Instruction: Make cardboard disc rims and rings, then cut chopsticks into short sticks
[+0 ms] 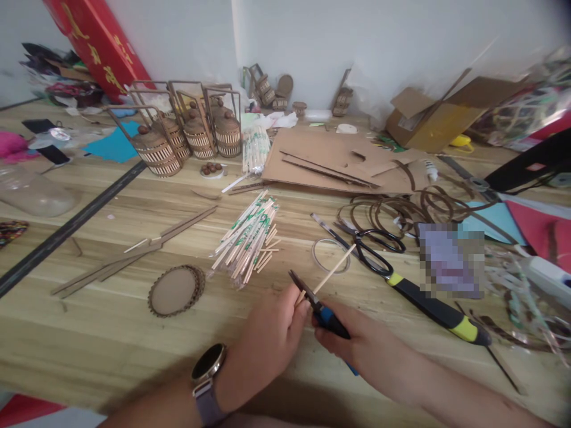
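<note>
My left hand (272, 339), with a watch (209, 364) on its wrist, is closed on a thin wooden chopstick (335, 268) that slants up to the right. My right hand (368, 342) grips pliers (329, 316) with blue and black handles. The pliers' jaws cross the chopstick close to my left fingertips; whether they touch it I cannot tell. Beyond my hands lies a pile of chopsticks (250, 232) in printed wrappers, with short cut pieces (266, 260) at its right side. Round cardboard discs (173, 291) with notched edges lie to the left.
Scissors (372, 255), a black-and-yellow utility knife (437, 306) and coiled brown strips (383, 208) lie to the right. Small lidded baskets (160, 154) with tall handles stand at the back left. Cardboard sheets (312, 151) and an open box (428, 119) are farther back. Brown strips (129, 258) lie left.
</note>
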### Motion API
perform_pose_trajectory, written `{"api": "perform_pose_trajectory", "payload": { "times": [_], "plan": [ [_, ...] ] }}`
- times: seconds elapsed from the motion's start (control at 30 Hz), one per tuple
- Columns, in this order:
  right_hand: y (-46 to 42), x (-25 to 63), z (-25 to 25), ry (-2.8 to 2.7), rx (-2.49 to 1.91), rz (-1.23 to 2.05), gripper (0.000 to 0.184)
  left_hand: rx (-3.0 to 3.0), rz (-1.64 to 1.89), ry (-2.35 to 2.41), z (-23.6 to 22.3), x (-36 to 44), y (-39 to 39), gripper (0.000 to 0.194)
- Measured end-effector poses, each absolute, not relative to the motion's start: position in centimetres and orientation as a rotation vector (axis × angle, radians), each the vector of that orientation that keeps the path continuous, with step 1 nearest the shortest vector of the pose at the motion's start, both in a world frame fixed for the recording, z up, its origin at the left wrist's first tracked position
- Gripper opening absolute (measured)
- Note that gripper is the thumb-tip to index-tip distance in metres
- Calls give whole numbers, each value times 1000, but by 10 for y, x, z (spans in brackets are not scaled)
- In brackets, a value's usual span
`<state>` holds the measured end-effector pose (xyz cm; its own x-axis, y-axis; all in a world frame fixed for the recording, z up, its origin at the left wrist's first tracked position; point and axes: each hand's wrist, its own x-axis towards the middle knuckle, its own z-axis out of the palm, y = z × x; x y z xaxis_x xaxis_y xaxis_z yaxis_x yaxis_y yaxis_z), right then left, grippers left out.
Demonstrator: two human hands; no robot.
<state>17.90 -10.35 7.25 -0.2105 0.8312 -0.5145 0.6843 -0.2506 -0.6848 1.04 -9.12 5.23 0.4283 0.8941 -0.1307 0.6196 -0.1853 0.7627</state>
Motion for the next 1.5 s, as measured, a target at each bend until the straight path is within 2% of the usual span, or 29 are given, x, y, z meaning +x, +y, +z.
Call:
{"api": "perform_pose_trajectory", "payload": {
  "times": [0.13,0.2,0.27,0.33,0.47,0.53,0.77,0.97,1.33,1.4,1.5],
  "plan": [
    [-105,187,70,-1725,-1747,1605,22,1892,541,1339,53,9,-89,25],
    [-109,193,71,-1675,-1719,1665,22,1851,639,1381,55,6,-84,28],
    [-113,197,72,-1719,-1716,1593,20,1773,732,1424,58,3,-79,30],
    [-116,202,72,-1824,-1731,1320,19,1723,721,1431,61,1,-74,32],
    [-111,206,65,-1971,-1565,567,12,1784,446,1316,60,3,-71,34],
    [-103,206,58,-2023,-1435,383,12,1849,362,1272,59,5,-73,33],
    [-89,197,37,-2063,-1560,417,11,2148,178,1375,54,9,-78,27],
    [-95,191,29,-2098,-1763,384,14,2318,-16,1418,56,14,-83,34],
    [-100,180,23,-2172,-1818,53,15,2339,-125,1492,61,20,-86,34],
    [-98,182,24,-2154,-1807,87,15,2339,-119,1504,60,19,-84,32],
    [-91,192,34,-2095,-1708,392,16,2277,82,1367,57,11,-76,30]
  ]
}}
